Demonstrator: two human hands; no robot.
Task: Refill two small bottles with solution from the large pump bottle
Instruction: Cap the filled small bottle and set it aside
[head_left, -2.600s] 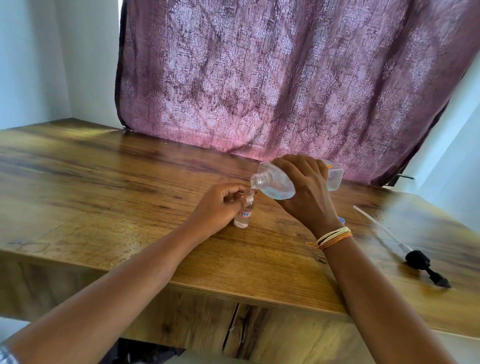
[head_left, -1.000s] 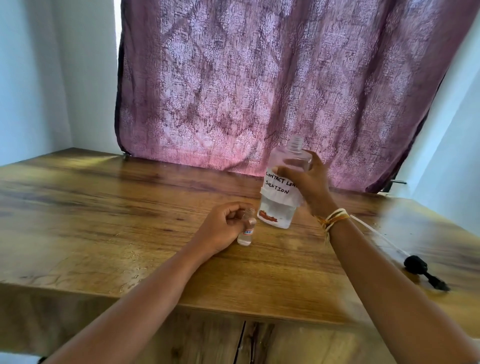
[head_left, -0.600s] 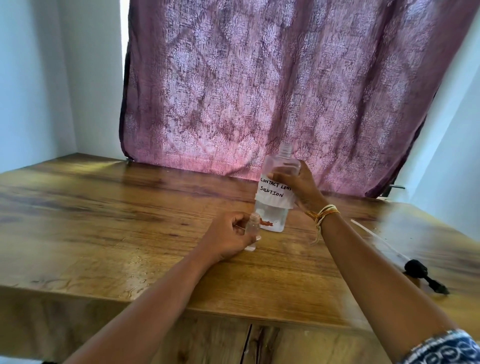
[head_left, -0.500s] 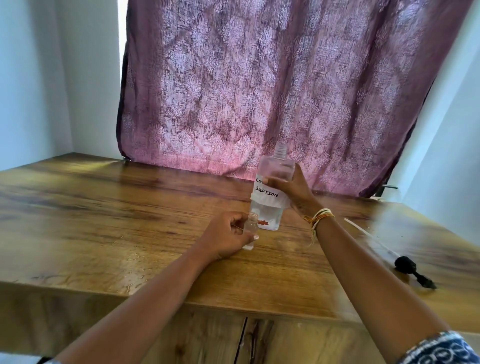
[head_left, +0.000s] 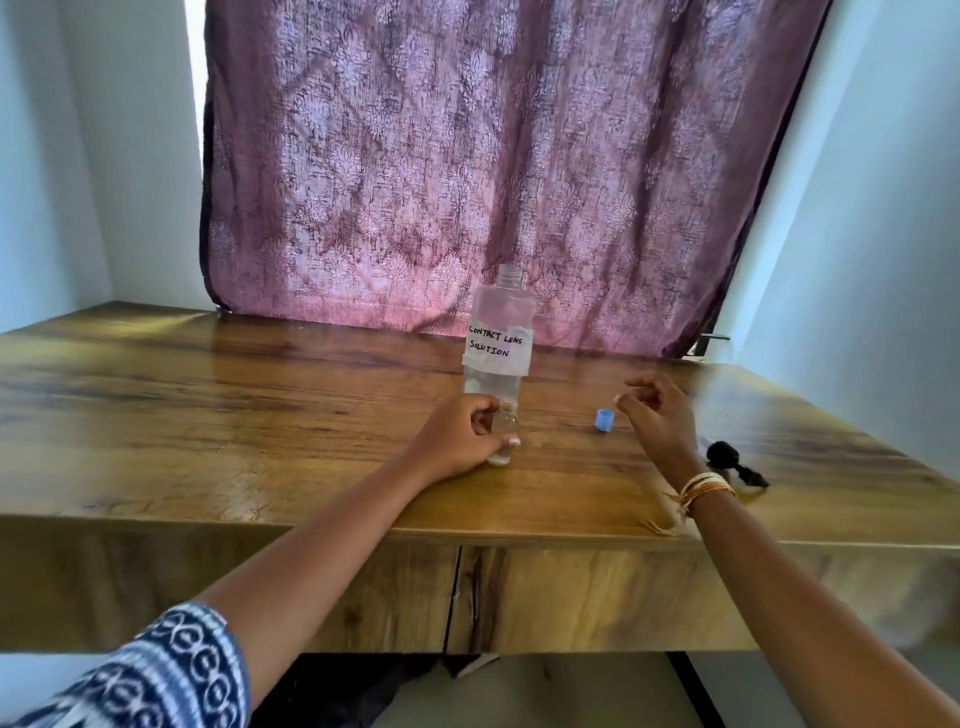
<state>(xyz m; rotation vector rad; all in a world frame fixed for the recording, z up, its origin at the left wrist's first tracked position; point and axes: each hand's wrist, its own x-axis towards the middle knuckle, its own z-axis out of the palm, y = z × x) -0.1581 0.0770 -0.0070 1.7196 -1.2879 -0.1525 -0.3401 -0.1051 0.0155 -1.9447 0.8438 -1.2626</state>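
Note:
The large clear bottle (head_left: 500, 338), labelled "contact lens solution", stands upright and uncapped on the wooden table (head_left: 208, 415), with nothing holding it. Just in front of it, my left hand (head_left: 460, 436) grips a small clear bottle (head_left: 503, 431) that stands upright on the table. My right hand (head_left: 657, 415) hovers empty to the right, fingers loosely curled and apart, close to a small blue cap (head_left: 603, 420) lying on the table. Only one small bottle is in view.
The black pump head (head_left: 724, 457) with its tube lies on the table at the right, partly behind my right wrist. A purple patterned curtain (head_left: 467, 166) hangs behind the table. The table's front edge runs just below my forearms.
My right hand stopped pouring, stood the large bottle upright on the table behind the small bottle, let go and moved right toward the blue cap. My left hand kept its grip on the small bottle.

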